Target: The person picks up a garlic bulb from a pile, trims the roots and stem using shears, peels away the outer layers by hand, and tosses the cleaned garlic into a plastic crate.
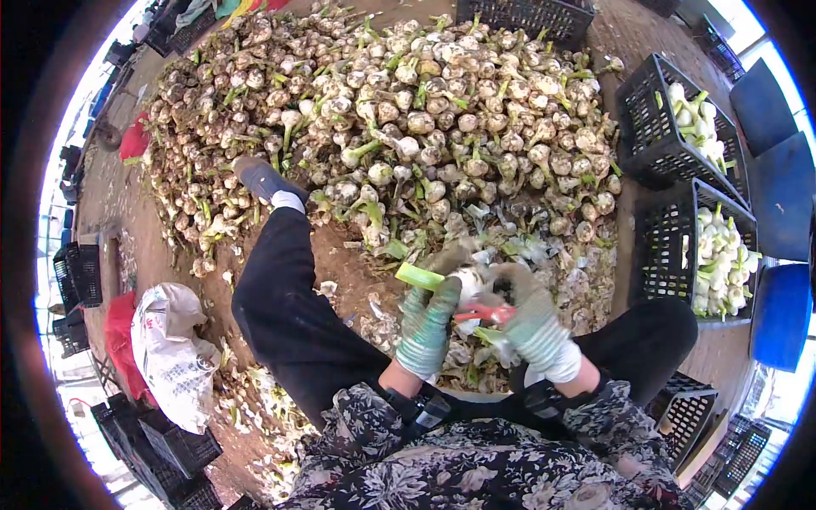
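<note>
Both of my hands wear grey-green work gloves and meet in front of my lap. My left hand (pixel 428 323) is closed around a garlic bulb (pixel 470 285), whose cut green stem (pixel 419 277) sticks out to the left. In my right hand (pixel 529 319) is a red-handled tool (pixel 484 313), held right beside the bulb; its working end is blurred and partly hidden. Beneath and beyond the hands lie loose peelings (pixel 544 255) of garlic skin and leaf.
A large heap of untrimmed garlic (pixel 391 110) spreads ahead. At the right stand black crates of cleaned garlic (pixel 663 246) beside blue barrels (pixel 780 314). A white sack (pixel 174 357) and stacked black crates (pixel 153 442) are at the left. My shoe (pixel 265 180) touches the heap.
</note>
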`<control>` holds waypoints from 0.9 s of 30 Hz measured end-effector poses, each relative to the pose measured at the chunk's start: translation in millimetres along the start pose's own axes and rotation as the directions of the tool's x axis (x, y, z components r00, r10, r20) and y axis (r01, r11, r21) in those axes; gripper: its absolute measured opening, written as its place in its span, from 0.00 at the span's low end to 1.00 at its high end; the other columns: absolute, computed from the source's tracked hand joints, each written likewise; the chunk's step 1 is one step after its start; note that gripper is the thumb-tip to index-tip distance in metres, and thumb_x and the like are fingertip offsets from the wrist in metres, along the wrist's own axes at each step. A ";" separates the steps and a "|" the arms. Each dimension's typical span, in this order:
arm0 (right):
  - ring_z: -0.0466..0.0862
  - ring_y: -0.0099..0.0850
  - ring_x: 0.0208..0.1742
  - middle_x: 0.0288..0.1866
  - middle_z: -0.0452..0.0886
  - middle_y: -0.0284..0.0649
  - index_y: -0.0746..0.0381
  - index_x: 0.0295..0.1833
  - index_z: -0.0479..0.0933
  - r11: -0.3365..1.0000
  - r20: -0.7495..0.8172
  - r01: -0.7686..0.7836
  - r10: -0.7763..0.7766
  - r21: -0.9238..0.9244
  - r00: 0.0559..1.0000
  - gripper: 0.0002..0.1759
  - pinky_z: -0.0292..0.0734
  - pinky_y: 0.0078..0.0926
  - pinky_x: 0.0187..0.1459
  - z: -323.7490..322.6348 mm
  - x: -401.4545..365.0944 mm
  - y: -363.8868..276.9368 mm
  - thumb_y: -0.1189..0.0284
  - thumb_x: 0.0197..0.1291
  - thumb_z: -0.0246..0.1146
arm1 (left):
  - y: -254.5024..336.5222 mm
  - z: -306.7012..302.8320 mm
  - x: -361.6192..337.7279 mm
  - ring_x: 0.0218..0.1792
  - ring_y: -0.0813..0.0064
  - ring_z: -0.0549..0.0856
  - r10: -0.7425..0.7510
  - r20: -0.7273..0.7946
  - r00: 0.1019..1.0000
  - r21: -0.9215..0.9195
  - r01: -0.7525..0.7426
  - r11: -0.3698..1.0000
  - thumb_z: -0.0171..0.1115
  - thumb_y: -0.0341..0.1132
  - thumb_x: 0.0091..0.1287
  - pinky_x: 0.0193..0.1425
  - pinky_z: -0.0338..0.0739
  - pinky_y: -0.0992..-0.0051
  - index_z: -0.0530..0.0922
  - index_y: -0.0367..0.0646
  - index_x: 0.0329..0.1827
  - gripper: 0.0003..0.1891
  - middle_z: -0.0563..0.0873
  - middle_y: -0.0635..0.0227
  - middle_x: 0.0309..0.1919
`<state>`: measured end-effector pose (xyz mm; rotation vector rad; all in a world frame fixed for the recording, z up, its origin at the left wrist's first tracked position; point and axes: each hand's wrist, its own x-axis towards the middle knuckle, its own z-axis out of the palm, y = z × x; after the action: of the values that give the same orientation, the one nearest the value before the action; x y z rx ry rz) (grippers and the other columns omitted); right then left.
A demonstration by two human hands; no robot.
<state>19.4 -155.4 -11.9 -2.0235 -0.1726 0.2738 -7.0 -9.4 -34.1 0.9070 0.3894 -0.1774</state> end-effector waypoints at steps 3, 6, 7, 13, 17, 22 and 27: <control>0.78 0.24 0.36 0.37 0.77 0.40 0.65 0.43 0.71 0.999 0.074 0.024 -0.025 0.022 0.997 0.18 0.74 0.22 0.39 -4.1 2.8 1.8 0.69 0.49 0.67 | 2.9 -3.8 -2.5 0.47 0.74 0.77 0.035 0.034 0.999 0.008 -0.035 0.999 0.58 0.42 0.62 0.54 0.72 0.73 0.69 0.37 0.55 0.23 0.76 0.64 0.50; 0.79 0.26 0.36 0.35 0.78 0.38 0.65 0.43 0.72 0.809 0.088 -0.321 0.321 0.493 0.943 0.15 0.74 0.21 0.41 -7.0 9.1 22.6 0.68 0.53 0.65 | 9.6 -6.0 -4.2 0.48 0.72 0.77 -0.084 0.115 0.990 -0.213 0.107 0.971 0.60 0.47 0.59 0.54 0.72 0.71 0.71 0.38 0.54 0.25 0.76 0.64 0.50; 0.79 0.27 0.39 0.36 0.78 0.38 0.65 0.44 0.72 0.743 0.140 -0.381 0.368 0.550 0.919 0.16 0.74 0.22 0.43 -11.9 8.8 13.8 0.68 0.54 0.64 | 10.0 -5.1 -1.9 0.48 0.72 0.77 -0.082 0.118 0.990 -0.211 0.106 0.972 0.60 0.47 0.59 0.54 0.72 0.71 0.71 0.38 0.54 0.25 0.76 0.64 0.50; 0.76 0.27 0.46 0.45 0.76 0.42 0.66 0.48 0.70 0.940 0.060 -0.138 0.125 0.311 0.990 0.20 0.70 0.22 0.50 -2.7 4.5 -7.0 0.74 0.50 0.66 | 4.7 4.4 5.5 0.48 0.77 0.76 0.103 -0.052 0.993 0.253 -0.087 0.964 0.60 0.39 0.61 0.53 0.72 0.76 0.68 0.40 0.58 0.23 0.74 0.67 0.51; 0.79 0.29 0.40 0.40 0.78 0.42 0.67 0.45 0.72 0.810 0.143 -0.320 0.288 0.491 0.947 0.15 0.74 0.24 0.43 -3.9 13.2 -2.3 0.79 0.50 0.62 | 10.7 -3.5 3.6 0.40 0.82 0.78 -0.064 -0.142 0.988 0.120 0.081 0.989 0.60 0.36 0.62 0.47 0.74 0.80 0.66 0.41 0.61 0.25 0.78 0.69 0.47; 0.80 0.30 0.39 0.43 0.77 0.45 0.64 0.56 0.68 0.890 0.207 -0.454 0.449 -0.026 0.869 0.20 0.76 0.20 0.40 -5.1 14.6 63.6 0.73 0.57 0.58 | 12.5 0.6 3.6 0.48 0.73 0.77 -0.058 -0.094 0.994 -0.186 0.040 0.982 0.55 0.33 0.61 0.57 0.70 0.72 0.65 0.37 0.61 0.24 0.76 0.64 0.49; 0.77 0.40 0.49 0.48 0.75 0.50 0.67 0.60 0.62 1.000 -0.191 0.019 -0.023 -0.021 0.981 0.27 0.74 0.34 0.45 41.4 11.5 -10.6 0.68 0.56 0.59 | -25.9 -12.8 7.5 0.44 0.79 0.77 0.117 -0.118 0.986 -0.129 -0.132 0.983 0.55 0.37 0.64 0.48 0.73 0.77 0.67 0.40 0.59 0.21 0.77 0.69 0.46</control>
<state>19.3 -112.3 -21.8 -2.0526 -0.0764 0.0636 -11.4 -14.9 -63.1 0.8054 0.4402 0.0147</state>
